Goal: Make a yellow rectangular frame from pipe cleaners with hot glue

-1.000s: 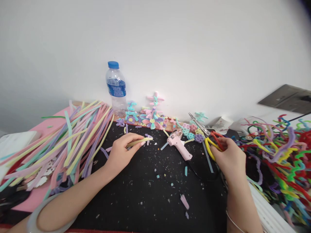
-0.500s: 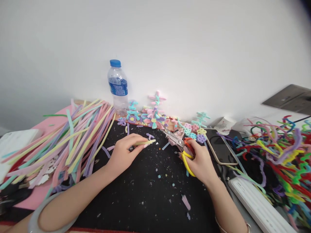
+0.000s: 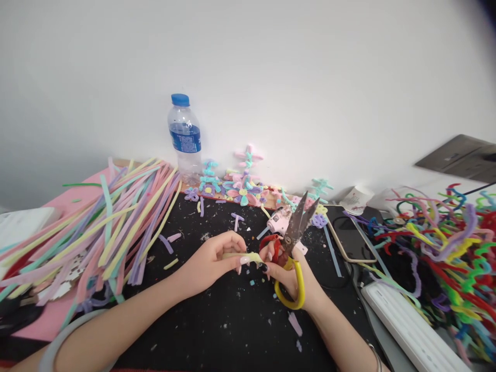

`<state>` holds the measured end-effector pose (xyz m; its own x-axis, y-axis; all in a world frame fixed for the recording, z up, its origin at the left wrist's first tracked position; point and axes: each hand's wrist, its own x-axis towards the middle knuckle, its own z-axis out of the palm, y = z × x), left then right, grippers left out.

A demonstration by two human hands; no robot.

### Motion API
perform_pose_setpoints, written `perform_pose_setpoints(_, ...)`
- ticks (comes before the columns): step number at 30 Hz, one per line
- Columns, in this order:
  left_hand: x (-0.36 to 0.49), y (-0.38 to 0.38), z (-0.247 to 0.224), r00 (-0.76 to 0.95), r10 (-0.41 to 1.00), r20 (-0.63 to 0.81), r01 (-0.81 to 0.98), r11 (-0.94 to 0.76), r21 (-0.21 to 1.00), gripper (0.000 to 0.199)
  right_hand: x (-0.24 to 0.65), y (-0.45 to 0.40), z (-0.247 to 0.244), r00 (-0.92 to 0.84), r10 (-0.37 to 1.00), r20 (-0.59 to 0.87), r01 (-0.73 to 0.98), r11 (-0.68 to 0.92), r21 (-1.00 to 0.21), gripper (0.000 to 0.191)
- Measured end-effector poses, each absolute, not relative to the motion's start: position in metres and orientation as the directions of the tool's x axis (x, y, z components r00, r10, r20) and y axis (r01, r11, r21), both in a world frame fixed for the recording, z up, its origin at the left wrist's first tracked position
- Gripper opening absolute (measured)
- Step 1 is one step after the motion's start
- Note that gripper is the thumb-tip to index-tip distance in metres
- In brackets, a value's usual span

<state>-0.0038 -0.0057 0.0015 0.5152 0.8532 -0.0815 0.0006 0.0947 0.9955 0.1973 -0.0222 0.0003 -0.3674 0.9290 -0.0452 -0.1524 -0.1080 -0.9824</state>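
Over the black mat (image 3: 217,330), my left hand (image 3: 213,261) is closed on a short pale yellow pipe cleaner (image 3: 253,257) that sticks out between thumb and forefinger. The thumb and fingertips of my right hand (image 3: 290,274) pinch its other end. Scissors (image 3: 297,227) with red and yellow handles hang in that same right hand, blades parted and pointing up and away from the pipe cleaner. Just behind them lies a pale pink object (image 3: 277,222), partly covered. Lilac scraps (image 3: 237,219) and a cut yellow piece (image 3: 171,264) lie nearby.
Long pastel pipe cleaners (image 3: 127,222) are heaped at left. A water bottle (image 3: 185,139) and pipe-cleaner flowers (image 3: 243,195) stand along the wall. At right are a phone (image 3: 352,237), a paper cup (image 3: 357,199), a white power strip (image 3: 411,325) and tangled bright pipe cleaners (image 3: 445,258).
My right hand has come left and nearer, turning the scissors from pointing left to pointing up, and now pinches the yellow pipe cleaner's end. A yellow piece now lies left of my left hand.
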Motion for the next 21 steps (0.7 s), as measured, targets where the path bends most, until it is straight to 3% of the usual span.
perform_pose_setpoints(12,-0.0017,-0.0054,0.0032,0.56,0.824,-0.087,-0.055,0.141,0.988,0.01,0.1912,-0.026,-0.0092,-0.45,0.888,-0.09,-0.452,-0.314,-0.835,0.018)
perform_pose_setpoints(17,-0.0053,-0.007,0.0021,0.472,0.879,0.069,0.202,-0.185,0.962,0.004,0.1905,-0.0263,-0.0099,-0.423,0.901,-0.098,-0.478,-0.314,-0.82,0.018)
perform_pose_setpoints(21,-0.0074,-0.0061,0.0032,0.434,0.853,0.29,0.261,-0.427,0.865,0.008,0.189,-0.0261,-0.0107,-0.42,0.9,-0.115,-0.457,-0.319,-0.83,0.02)
